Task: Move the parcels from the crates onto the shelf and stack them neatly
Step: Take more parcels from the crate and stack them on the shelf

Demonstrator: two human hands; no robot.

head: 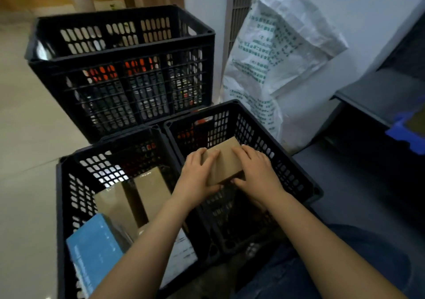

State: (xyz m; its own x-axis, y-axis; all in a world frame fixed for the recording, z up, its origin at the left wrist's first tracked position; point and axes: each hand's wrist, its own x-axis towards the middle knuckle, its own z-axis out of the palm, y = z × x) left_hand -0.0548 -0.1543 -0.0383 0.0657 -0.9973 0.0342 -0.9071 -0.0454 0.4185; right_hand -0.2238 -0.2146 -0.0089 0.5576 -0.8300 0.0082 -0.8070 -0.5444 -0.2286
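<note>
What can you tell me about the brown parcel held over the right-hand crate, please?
The brown parcel is a small, plain cardboard box, rectangular and closed, with no label showing on top. It is held over the open right-hand crate. The left hand grips its left side and the right hand its right side, fingers curled over the top, thumbs at the near end.

Storeroom or parcel-sorting back room is suggested. Black slotted crates (119,68) are stacked and set on a pale tiled floor (27,126), with brown cardboard parcels (151,190) and a blue box (94,250) kept inside one. A big white woven sack (276,57) with green print is leaned on the wall. A dark shelf (377,91) with a blue bin (402,133) is seen at right.
</note>
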